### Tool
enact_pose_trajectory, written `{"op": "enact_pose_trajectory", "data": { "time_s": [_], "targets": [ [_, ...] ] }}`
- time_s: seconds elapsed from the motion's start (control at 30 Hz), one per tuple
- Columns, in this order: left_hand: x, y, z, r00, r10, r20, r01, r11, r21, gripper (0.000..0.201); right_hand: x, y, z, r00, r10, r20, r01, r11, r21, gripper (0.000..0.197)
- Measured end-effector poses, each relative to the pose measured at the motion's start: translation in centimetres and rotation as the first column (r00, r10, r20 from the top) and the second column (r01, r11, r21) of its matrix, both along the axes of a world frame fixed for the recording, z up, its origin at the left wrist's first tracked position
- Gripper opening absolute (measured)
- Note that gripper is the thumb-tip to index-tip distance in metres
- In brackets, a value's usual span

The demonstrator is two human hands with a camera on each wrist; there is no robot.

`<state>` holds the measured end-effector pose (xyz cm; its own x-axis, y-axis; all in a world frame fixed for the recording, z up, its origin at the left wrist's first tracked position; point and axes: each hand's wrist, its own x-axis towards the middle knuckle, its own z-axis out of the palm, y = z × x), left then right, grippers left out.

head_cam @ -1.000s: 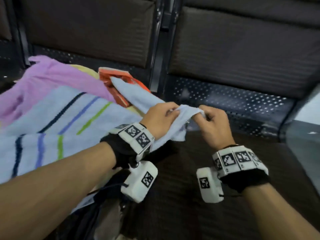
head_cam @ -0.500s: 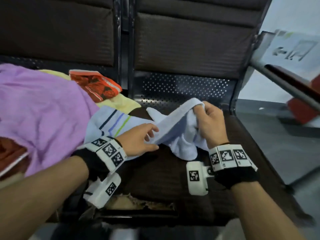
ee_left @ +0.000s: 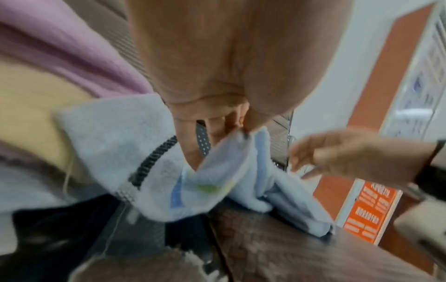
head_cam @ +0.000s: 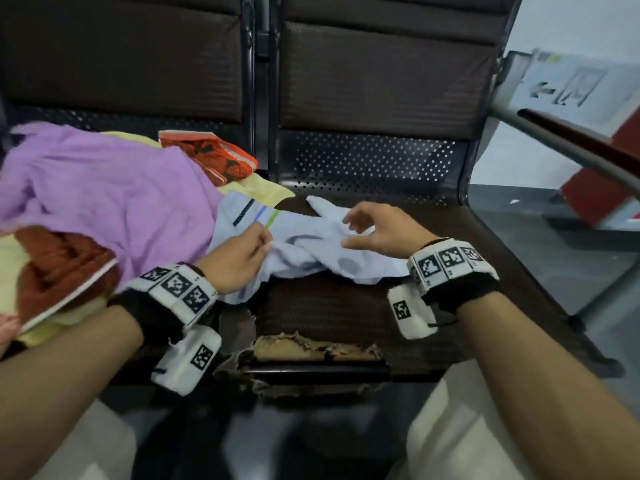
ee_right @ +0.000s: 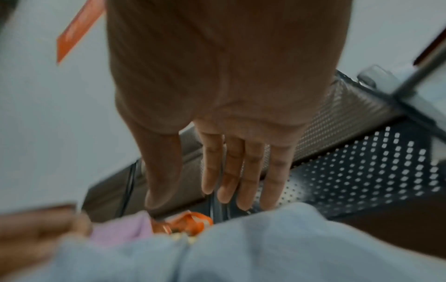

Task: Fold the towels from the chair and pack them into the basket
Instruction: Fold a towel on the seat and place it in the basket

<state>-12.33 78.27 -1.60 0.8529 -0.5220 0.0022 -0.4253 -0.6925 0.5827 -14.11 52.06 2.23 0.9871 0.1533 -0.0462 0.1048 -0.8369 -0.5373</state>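
A pale blue towel (head_cam: pixel 311 251) with dark, blue and green stripes lies crumpled on the right seat of the dark chair (head_cam: pixel 433 306). My left hand (head_cam: pixel 239 258) pinches its left edge; the left wrist view shows the towel (ee_left: pixel 149 171) caught between thumb and fingers (ee_left: pixel 231 124). My right hand (head_cam: pixel 377 230) hovers just above the towel's right part with fingers spread and holds nothing; in the right wrist view the straight fingers (ee_right: pixel 241 171) hang over the towel (ee_right: pixel 241 238). On the left seat is a pile: purple towel (head_cam: pixel 114 192), yellow towel (head_cam: pixel 263 188), orange patterned cloth (head_cam: pixel 214 157). No basket is in view.
The seat's front edge is torn, showing foam (head_cam: pixel 311 348). A metal armrest (head_cam: pixel 571 150) runs along the chair's right side, with grey floor (head_cam: pixel 554 254) and a red-and-white sign beyond. A rust-brown cloth (head_cam: pixel 59 268) lies under the purple towel. My knees are below the seat.
The right hand has let go of the blue towel and opened above it. The towel has dropped from a lifted bunch onto the right seat. The left hand now pinches its edge.
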Motion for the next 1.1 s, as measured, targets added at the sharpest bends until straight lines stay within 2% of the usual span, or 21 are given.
{"op": "enact_pose_trajectory", "data": {
  "time_s": [0.07,0.13,0.2,0.27,0.33,0.4,0.43,0.47,0.5,0.63,0.73,0.8,0.87,0.93,0.97,1.0,1.07,1.1],
  "targets": [
    [-0.2,0.3,0.6,0.999,0.05,-0.01,-0.05,0.998,-0.047,0.011,0.0,-0.4,-1.2,0.997,0.0,-0.077,-0.018,0.97,-0.243,0.045],
    [-0.3,0.2,1.0,0.997,0.078,-0.029,-0.08,0.994,-0.081,0.014,-0.1,-0.6,-2.3,0.981,-0.021,-0.191,-0.048,0.935,-0.35,0.054],
    [-0.3,0.0,1.4,0.991,0.12,-0.062,-0.129,0.98,-0.154,0.02,-0.3,-0.9,-3.3,0.971,-0.063,-0.231,-0.04,0.909,-0.416,0.06],
    [-0.5,0.0,1.9,0.986,0.131,-0.104,-0.151,0.966,-0.209,0.032,-0.7,-1.7,-3.9,0.972,-0.124,-0.199,0.022,0.891,-0.453,0.053],
    [-0.4,0.0,2.1,0.991,0.089,-0.1,-0.104,0.983,-0.153,0.04,-1.0,-2.5,-3.9,0.972,-0.174,-0.156,0.089,0.891,-0.444,0.034],
    [-0.2,-0.2,2.4,0.998,0.043,-0.043,-0.045,0.998,-0.049,0.03,-1.3,-2.8,-3.2,0.976,-0.188,-0.113,0.127,0.904,-0.409,0.02],
    [-0.1,-0.4,2.5,0.999,0.036,-0.003,-0.036,0.999,-0.034,0.016,-1.4,-2.7,-2.7,0.981,-0.175,-0.08,0.134,0.919,-0.37,0.017],
    [0.0,-0.5,2.8,0.999,0.039,0.028,-0.037,0.998,-0.057,0.014,-1.5,-2.3,-1.9,0.986,-0.163,-0.047,0.14,0.937,-0.319,0.018],
    [0.1,-0.6,3.1,0.997,0.047,0.063,-0.042,0.995,-0.087,0.019,-1.7,-1.8,-1.2,0.989,-0.148,-0.011,0.14,0.953,-0.268,0.019],
    [-0.1,-0.5,4.2,0.979,0.092,0.18,-0.043,0.964,-0.262,0.02,-2.6,0.9,1.3,0.98,-0.132,0.147,0.154,0.977,-0.151,0.024],
    [-1.0,-0.5,5.0,0.978,0.142,0.153,-0.074,0.922,-0.379,0.025,-2.6,3.3,3.6,0.945,-0.217,0.244,0.247,0.964,-0.099,0.032],
    [-1.5,-0.8,5.2,0.97,0.229,0.085,-0.161,0.863,-0.479,0.023,-2.2,4.8,5.7,0.913,-0.308,0.269,0.305,0.951,0.052,0.039],
    [-1.9,-1.5,5.5,0.956,0.29,0.053,-0.219,0.819,-0.53,0.026,-1.8,5.6,7.0,0.864,-0.42,0.278,0.345,0.896,0.279,0.045],
    [-1.8,-2.4,5.6,0.955,0.295,0.042,-0.223,0.802,-0.554,0.03,-2.1,5.6,6.9,0.835,-0.503,0.225,0.358,0.805,0.472,0.044],
    [-1.8,-2.9,5.4,0.956,0.293,0.023,-0.229,0.792,-0.566,0.031,-2.3,5.7,6.5,0.851,-0.489,0.19,0.356,0.805,0.476,0.043],
    [-1.6,-3.3,5.4,0.959,0.283,-0.002,-0.232,0.779,-0.583,0.031,-2.2,5.7,5.9,0.882,-0.432,0.186,0.324,0.845,0.426,0.039],
    [-1.5,-4.1,4.9,0.964,0.264,-0.046,-0.237,0.76,-0.605,0.029,-2.2,5.8,5.2,0.958,-0.276,0.079,0.24,0.92,0.31,0.014],
    [-1.5,-4.5,4.7,0.962,0.265,-0.063,-0.248,0.757,-0.605,0.028,-2.2,5.7,5.2,0.977,-0.213,0.018,0.198,0.933,0.3,0.028]
  ]
}}
